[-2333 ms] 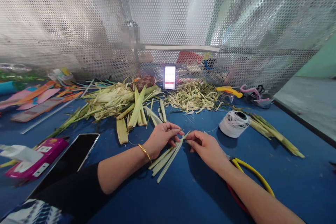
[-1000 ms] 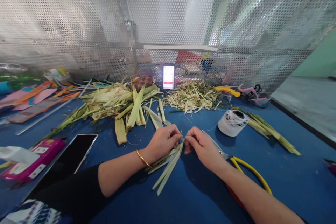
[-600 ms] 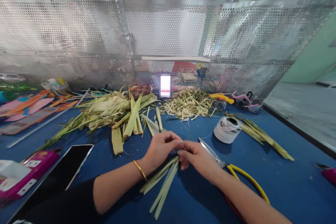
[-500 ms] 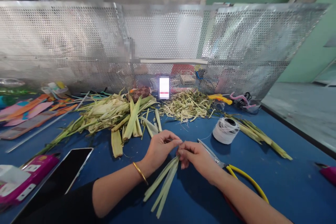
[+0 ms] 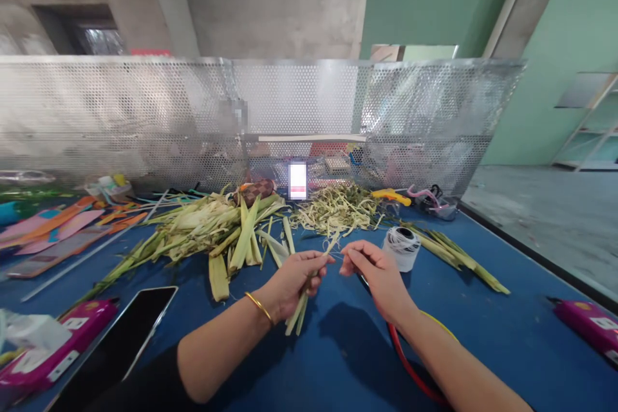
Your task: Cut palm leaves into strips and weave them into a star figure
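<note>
My left hand (image 5: 295,280), a gold bangle on its wrist, is closed round a small bundle of pale green husk strips (image 5: 297,317). The strips hang below the fingers, and their short tops stick out above the thumb. A thin white thread (image 5: 337,253) runs from the top of the bundle to my right hand (image 5: 379,280), whose thumb and forefinger pinch it. Just behind that hand stands a spool of white thread (image 5: 402,254). Scissors with red and yellow handles (image 5: 404,360) lie under my right forearm, which hides most of them.
A heap of corn husks (image 5: 203,222) and a pile of shredded husk (image 5: 338,209) lie before a perforated metal screen (image 5: 299,96). More husk strips (image 5: 458,257) are at right. A phone (image 5: 130,328) and magenta packs (image 5: 91,328) flank my left arm. A yellow tool (image 5: 391,196) lies behind.
My hands have moved apart, with the thread stretched between them. My left hand has wrapped round the strips, which now stand more upright. The view has tilted up.
</note>
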`<action>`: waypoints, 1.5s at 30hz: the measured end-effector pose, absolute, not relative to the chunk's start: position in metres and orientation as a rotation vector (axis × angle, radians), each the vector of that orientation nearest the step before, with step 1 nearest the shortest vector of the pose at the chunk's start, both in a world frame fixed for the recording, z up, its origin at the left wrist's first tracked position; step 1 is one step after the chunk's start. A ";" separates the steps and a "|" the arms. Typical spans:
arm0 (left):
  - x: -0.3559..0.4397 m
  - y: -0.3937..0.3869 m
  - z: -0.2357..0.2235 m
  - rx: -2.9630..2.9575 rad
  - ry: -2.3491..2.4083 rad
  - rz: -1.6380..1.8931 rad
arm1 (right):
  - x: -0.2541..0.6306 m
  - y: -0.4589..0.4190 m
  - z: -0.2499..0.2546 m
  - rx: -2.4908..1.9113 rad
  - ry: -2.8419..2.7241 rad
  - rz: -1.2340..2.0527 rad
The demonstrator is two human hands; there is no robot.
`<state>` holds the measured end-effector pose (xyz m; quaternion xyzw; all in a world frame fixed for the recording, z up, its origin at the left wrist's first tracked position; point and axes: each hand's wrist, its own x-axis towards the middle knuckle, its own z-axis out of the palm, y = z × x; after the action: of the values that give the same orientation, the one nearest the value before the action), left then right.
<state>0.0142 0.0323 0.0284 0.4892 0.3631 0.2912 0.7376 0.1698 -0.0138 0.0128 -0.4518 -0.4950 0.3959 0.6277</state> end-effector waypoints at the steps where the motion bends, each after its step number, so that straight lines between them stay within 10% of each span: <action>1: 0.014 0.033 0.032 1.064 0.801 0.654 | 0.170 -0.014 0.013 -1.035 -1.133 0.909; 11: 0.013 0.034 0.048 1.155 0.840 0.841 | 0.168 -0.043 0.012 -1.217 -1.536 0.753; 19: 0.007 0.045 0.056 1.283 0.912 0.951 | 0.227 -0.110 -0.009 -2.235 -1.886 0.020; 27: 0.006 0.042 0.055 1.411 0.981 1.014 | 0.226 -0.094 -0.003 -2.357 -1.721 0.357; 35: 0.008 0.051 0.041 1.538 1.027 1.058 | 0.190 -0.110 -0.003 -1.190 -0.954 1.417; 45: 0.004 0.056 0.036 1.700 1.044 1.107 | 0.151 -0.104 0.002 -0.455 -0.602 1.856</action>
<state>0.0040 0.0560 0.0362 0.6773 0.4160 0.4411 0.4168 0.1509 -0.1037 0.0023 -0.1911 -0.2533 0.7804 0.5388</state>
